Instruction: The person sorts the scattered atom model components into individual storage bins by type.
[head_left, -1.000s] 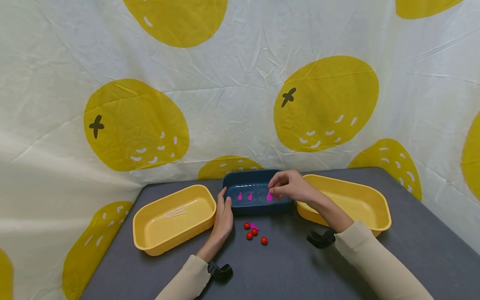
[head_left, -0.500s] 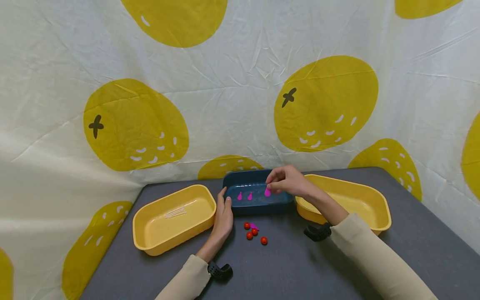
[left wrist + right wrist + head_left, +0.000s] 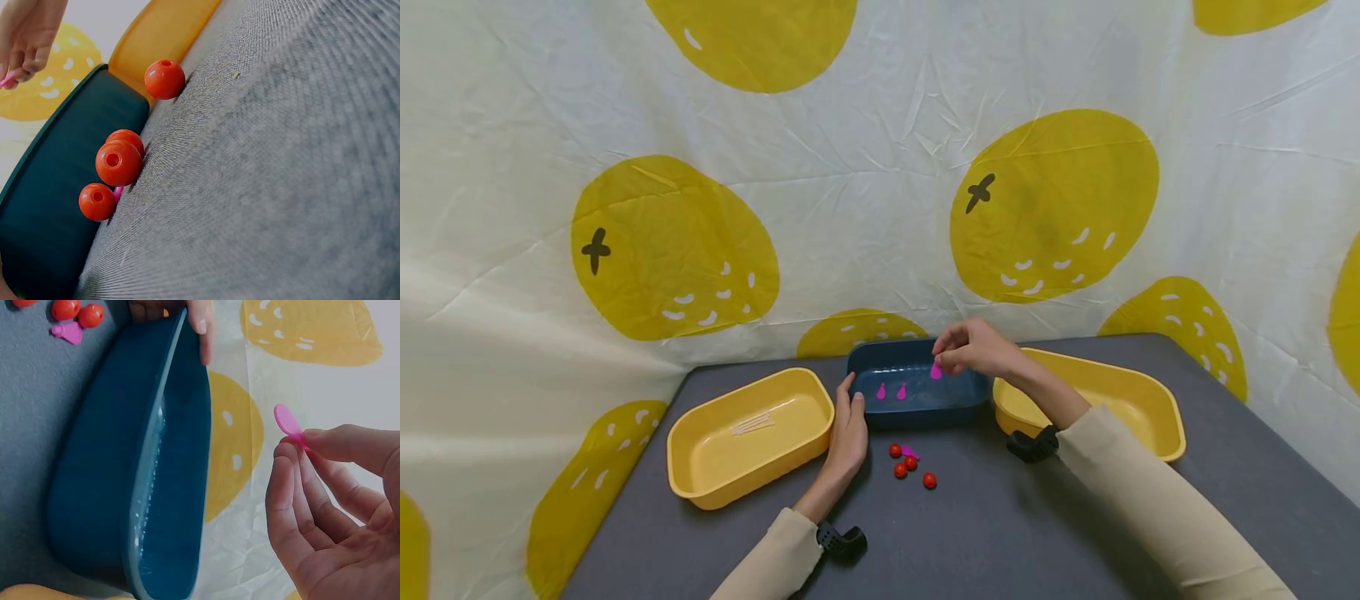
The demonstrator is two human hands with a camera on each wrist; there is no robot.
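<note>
Pink balloon-shaped piece [image 3: 936, 371], pinched in your right hand [image 3: 976, 347], has risen slightly over the blue tray [image 3: 917, 417], so it isn't laid down; your left hand [image 3: 848, 435] rests, fingers extended, against the tray's left end.

Pink teardrop piece [image 3: 936, 372] — narrow end pinched in right hand [image 3: 977, 347], raised above blue bin [image 3: 925, 418]. Bin upright, left hand [image 3: 848, 437] on its left end. Two pink pieces [image 3: 902, 391] lie inside, apart. Another pink piece [image 3: 69, 332] lies outside — among four round red beads [image 3: 929, 481], holes visible, near the bin's front wall.
</note>
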